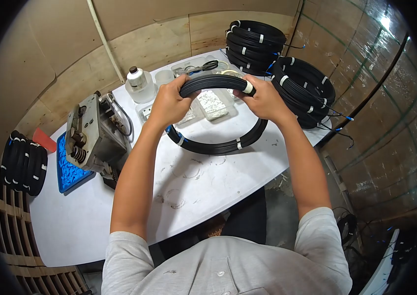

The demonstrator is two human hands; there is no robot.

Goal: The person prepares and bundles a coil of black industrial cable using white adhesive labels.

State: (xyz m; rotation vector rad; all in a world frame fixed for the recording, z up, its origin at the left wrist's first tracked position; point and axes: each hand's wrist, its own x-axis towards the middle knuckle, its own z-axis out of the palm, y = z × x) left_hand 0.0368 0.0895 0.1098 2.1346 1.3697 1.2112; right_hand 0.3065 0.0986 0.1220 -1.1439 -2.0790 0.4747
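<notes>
Both hands grip a black cable coil (217, 114) above the white desk (208, 187): left hand (169, 103) and right hand (263, 101), fingers curled tightly around its top.

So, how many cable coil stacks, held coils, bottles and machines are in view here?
Coil stacks: 3
Held coil, in left hand and right hand: 1
Bottle: 1
Machine: 1
Total: 6
</notes>
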